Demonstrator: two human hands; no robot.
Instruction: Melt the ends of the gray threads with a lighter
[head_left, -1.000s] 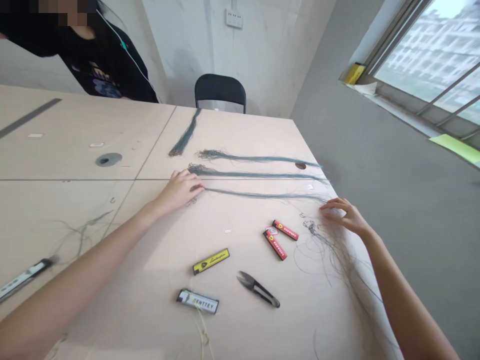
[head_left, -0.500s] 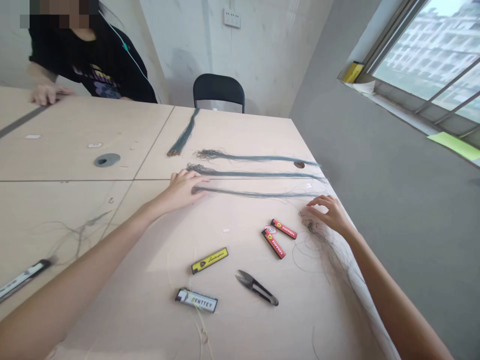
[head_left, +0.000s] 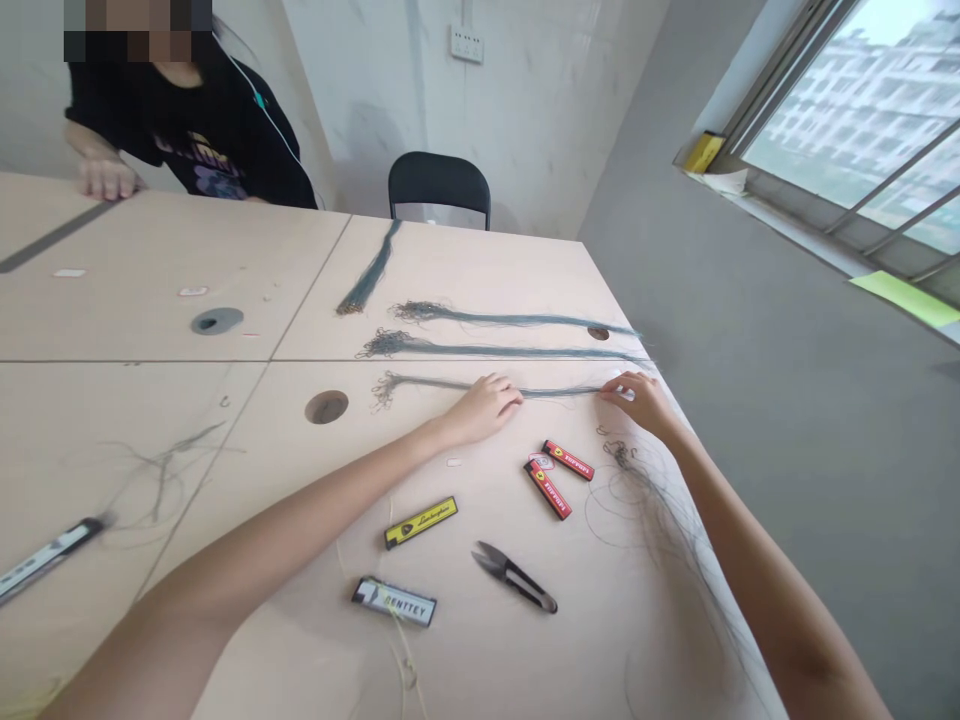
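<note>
Pinching the thin string bundle (head_left: pixel 561 393) on the tabletop (head_left: pixel 600 655), my left hand (head_left: pixel 489 404) midway, my right hand (head_left: pixel 639 402) near one end, I guess it's light, bendy and tangly, best held by all its strands.

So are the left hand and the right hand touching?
Apart: the head view shows a stretch of bluish threads between the left hand and the right hand.

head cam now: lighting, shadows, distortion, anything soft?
Head view: window brightest, sky near white; soft shadow on the wall left of the chair; apparent wide-angle stretch towards the edges; thread snips fairly crisp; strand bundle at the right hand too fine to count strands; mosaic over the head of the co-worker.
</note>
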